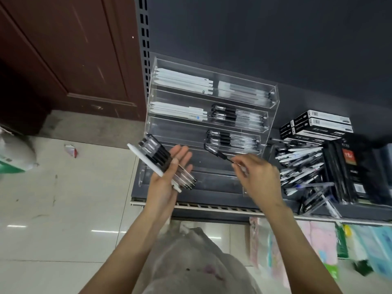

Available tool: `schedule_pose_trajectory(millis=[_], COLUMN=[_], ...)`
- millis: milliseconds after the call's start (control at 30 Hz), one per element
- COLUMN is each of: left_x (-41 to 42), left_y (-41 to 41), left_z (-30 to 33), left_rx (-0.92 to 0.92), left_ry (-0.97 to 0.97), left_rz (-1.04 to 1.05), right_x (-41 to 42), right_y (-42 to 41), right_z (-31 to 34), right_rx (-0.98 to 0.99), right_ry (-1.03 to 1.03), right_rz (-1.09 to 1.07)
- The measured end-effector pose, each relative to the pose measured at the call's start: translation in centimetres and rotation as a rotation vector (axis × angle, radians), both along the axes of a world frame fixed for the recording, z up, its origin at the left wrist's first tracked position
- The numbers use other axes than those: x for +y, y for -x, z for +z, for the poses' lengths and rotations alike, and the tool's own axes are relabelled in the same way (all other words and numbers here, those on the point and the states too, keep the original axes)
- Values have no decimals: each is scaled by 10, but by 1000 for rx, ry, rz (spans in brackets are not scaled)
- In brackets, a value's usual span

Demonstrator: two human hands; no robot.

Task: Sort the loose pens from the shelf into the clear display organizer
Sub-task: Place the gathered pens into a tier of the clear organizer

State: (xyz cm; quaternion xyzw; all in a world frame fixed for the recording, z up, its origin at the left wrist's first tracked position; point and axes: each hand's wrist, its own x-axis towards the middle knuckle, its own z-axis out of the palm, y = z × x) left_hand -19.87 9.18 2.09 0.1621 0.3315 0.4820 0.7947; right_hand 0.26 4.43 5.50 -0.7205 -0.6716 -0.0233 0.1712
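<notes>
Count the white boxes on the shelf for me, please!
2 white-topped boxes, stacked together at the back right of the shelf, right of the organizer. Dark packs sit below and beside them, so more boxes may be hidden.

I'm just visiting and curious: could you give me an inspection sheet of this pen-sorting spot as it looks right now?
Surface: dark shelf with a pale front rail.
Job's things: clear display organizer, tiered, several compartments holding white or black pens; loose pens piled to its right.
Clutter: pen boxes at back right.
Grippers: left hand holds a bundle of pens; right hand pinches a single black pen.
Cables: nothing seen.
Surroundings: tiled floor, brown door.
</notes>
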Motion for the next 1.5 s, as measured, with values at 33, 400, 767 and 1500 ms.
schedule_pose_trajectory(millis=[33, 400, 767, 1500], left_x=[4, 2, -7, -11], left_y=[3, -3, -10, -16], left_z=[-3, -6, -6, -20], left_rx=[-16, 39, 109, 180], left_ry=[14, 42, 79, 61], left_rz=[18, 40, -2, -21], right_x=[2, 42, 38, 21], right_y=[-8, -38, -52, -29], right_z=[-7, -41, -39, -23], right_rx=[-64, -270, -236, 213], right_ry=[26, 531, 647, 271], right_rz=[19, 254, 353, 91])
